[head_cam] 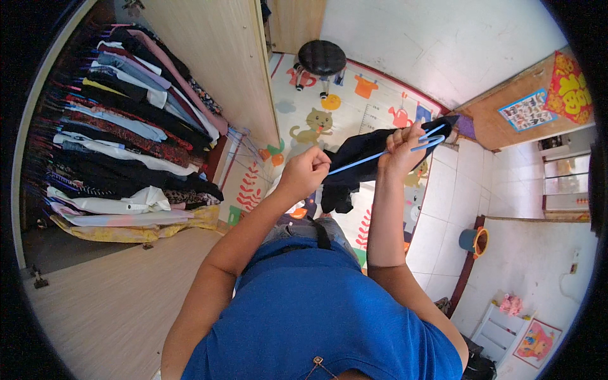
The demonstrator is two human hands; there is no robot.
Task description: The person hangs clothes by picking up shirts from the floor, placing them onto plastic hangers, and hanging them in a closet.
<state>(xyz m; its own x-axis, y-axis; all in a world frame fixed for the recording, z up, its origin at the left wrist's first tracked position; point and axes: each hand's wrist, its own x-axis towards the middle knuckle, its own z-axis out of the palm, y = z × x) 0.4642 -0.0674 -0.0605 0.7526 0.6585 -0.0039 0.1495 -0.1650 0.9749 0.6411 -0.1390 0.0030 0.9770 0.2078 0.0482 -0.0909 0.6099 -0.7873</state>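
Note:
A light blue clothes hanger (358, 163) runs slantwise between my two hands. My right hand (403, 147) is closed around it near its hooked end, together with a black garment (363, 145) that hangs behind the hanger. My left hand (308, 172) has its fingers curled at the hanger's other end, against the black cloth; what exactly its fingertips pinch is hidden. Below the garment, a smaller dark cloth part (337, 198) hangs above the patterned mat.
On the left an open wardrobe holds a packed row of hung clothes (137, 137), with its door (213, 57) swung out. A round black stool (322, 58) stands on the printed floor mat (304, 107). At right are a bucket (468, 240) and a white rack (496, 332).

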